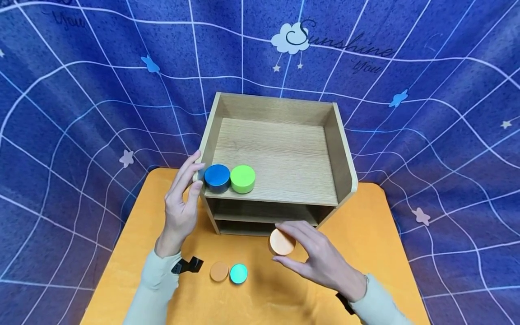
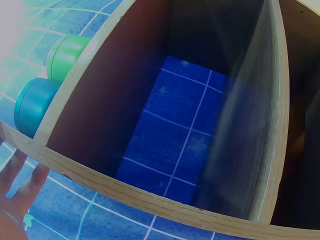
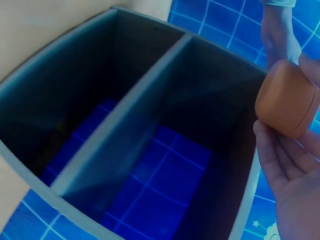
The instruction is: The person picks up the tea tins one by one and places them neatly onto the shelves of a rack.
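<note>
My right hand point(image 1: 318, 255) holds an orange round container point(image 1: 282, 242) between thumb and fingers, above the table in front of a wooden shelf unit point(image 1: 280, 198). In the right wrist view a seam near one end of the orange container point(image 3: 286, 100) looks like a lid's edge. At the shelf's left side panel, my left hand point(image 1: 180, 207) rests its fairly straight fingers on the edge. A blue round container point(image 1: 217, 178) and a green round container point(image 1: 243, 178) stand side by side on the top board, close to the left hand.
On the orange-covered table point(image 1: 357, 280) lie a brown-orange round piece point(image 1: 219, 271) and a teal round piece point(image 1: 238, 273), in front of the shelf. Below the top board are two open compartments point(image 1: 260, 210). A blue patterned curtain point(image 1: 260, 49) surrounds the table behind and at both sides.
</note>
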{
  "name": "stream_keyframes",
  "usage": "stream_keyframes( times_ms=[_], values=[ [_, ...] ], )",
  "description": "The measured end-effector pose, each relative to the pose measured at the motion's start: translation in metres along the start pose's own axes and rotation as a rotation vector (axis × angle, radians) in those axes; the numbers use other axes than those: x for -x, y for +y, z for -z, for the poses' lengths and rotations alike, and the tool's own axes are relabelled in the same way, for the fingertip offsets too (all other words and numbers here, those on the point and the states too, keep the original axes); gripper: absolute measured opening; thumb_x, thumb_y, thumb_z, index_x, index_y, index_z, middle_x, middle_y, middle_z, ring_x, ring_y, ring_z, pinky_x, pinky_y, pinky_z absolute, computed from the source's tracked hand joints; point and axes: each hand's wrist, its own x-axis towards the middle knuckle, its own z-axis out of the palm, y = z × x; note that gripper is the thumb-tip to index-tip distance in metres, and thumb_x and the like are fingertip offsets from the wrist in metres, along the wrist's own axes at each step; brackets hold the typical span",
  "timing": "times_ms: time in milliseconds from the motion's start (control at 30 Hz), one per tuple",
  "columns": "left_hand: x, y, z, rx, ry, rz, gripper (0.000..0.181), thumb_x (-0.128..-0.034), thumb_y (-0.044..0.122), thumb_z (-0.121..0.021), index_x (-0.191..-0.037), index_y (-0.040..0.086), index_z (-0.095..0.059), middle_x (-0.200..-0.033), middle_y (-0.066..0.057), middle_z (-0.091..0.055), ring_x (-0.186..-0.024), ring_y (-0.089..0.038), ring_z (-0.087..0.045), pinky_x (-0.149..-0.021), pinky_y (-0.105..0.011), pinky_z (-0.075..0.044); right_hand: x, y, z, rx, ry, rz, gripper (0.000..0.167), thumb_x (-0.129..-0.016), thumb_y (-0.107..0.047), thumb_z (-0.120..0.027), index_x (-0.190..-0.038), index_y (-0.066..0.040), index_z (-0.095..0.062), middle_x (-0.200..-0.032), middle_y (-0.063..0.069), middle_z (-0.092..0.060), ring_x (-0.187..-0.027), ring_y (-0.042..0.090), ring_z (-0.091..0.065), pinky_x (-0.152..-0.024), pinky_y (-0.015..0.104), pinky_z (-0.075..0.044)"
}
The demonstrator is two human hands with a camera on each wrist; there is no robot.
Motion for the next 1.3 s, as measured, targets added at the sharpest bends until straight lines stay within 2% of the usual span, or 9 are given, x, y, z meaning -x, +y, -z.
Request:
stream_keyframes(
  times_ms=[267, 633, 833, 1067, 1300],
  values=[
    [0.0, 0.002, 0.0, -0.005, -0.004, 0.005, 0.027, -0.1033, -0.014, -0.054, -0.129, -0.019, -0.062, -0.153, -0.031, -0.054, -0.147, -0.03, -0.052, -0.119, -0.031, -0.045, -0.026, 0.003, 0.013, -0.032, 0.029, -0.015, 0.059, -0.096, -0.034, -0.083, -0.142, -0.002, -0.065, -0.132, 0.009, -0.069, -0.118, 0.025, -0.067, -0.106, 0.022, -0.051],
    [-0.002, 0.002, -0.001, 0.01, 0.003, 0.003, 0.026, -0.1034, -0.014, -0.055, -0.127, -0.019, -0.063, -0.152, -0.033, -0.055, -0.147, -0.034, -0.053, -0.118, -0.031, -0.046, -0.056, 0.009, 0.023, -0.018, 0.039, -0.062, 0.059, -0.093, -0.032, -0.088, -0.138, -0.001, -0.067, -0.129, 0.008, -0.07, -0.119, 0.024, -0.066, -0.108, 0.025, -0.05],
    [0.001, -0.002, -0.001, 0.011, 0.002, 0.004, 0.026, -0.1058, -0.009, -0.055, -0.129, -0.017, -0.064, -0.154, -0.029, -0.055, -0.147, -0.035, -0.052, -0.118, -0.032, -0.046, -0.071, 0.02, 0.024, -0.015, 0.01, -0.111, 0.061, -0.086, -0.025, -0.093, -0.137, -0.003, -0.068, -0.128, 0.005, -0.07, -0.117, 0.021, -0.066, -0.101, 0.028, -0.054],
    [0.012, -0.03, 0.0, -0.002, 0.0, 0.011, 0.027, -0.1072, -0.004, -0.058, -0.132, -0.013, -0.065, -0.157, -0.021, -0.055, -0.147, -0.035, -0.052, -0.118, -0.032, -0.046, -0.09, 0.034, 0.021, 0.009, -0.018, -0.145, 0.062, -0.085, -0.026, -0.094, -0.137, -0.004, -0.069, -0.122, 0.005, -0.072, -0.109, 0.019, -0.066, -0.09, 0.038, -0.059],
    [0.009, -0.024, 0.0, 0.001, 0.003, 0.009, 0.028, -0.1065, -0.007, -0.056, -0.132, -0.013, -0.065, -0.157, -0.023, -0.055, -0.148, -0.036, -0.051, -0.118, -0.033, -0.046, -0.105, 0.046, 0.019, -0.004, -0.063, -0.183, 0.061, -0.088, -0.028, -0.091, -0.139, -0.004, -0.068, -0.121, 0.004, -0.071, -0.1, 0.017, -0.062, -0.086, 0.037, -0.056]
  ],
)
